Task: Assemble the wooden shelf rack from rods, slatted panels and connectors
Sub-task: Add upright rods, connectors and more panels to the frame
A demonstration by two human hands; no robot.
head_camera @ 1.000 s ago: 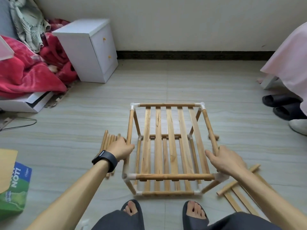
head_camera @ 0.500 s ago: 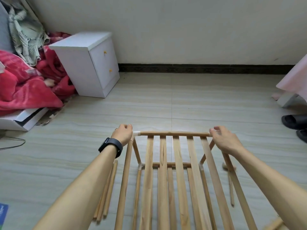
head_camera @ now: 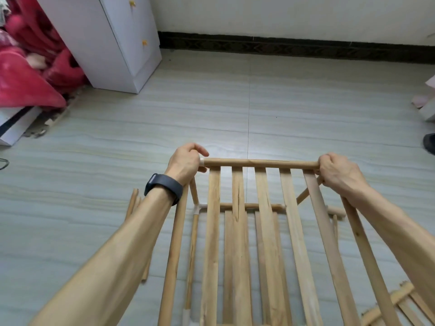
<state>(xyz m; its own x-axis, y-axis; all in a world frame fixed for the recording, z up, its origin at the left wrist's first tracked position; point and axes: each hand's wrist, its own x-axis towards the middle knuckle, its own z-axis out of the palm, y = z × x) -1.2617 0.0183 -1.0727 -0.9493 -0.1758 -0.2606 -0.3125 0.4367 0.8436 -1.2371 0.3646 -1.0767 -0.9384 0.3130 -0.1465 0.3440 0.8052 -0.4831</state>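
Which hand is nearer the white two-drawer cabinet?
Left. The left hand grips the wooden slatted rack at the corner toward the white two-drawer cabinet; the right hand grips the opposite corner, farther away.

Head-worn camera faces forward and down, seemingly close above the rack (head_camera: 259, 163).

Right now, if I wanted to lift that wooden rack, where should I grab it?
Probably the round top rod, at its two ends, coming from above, where the left hand and right hand grip now. It is round, so fingers curl round it, and holding both ends should keep it level. The flat slats look thinner.
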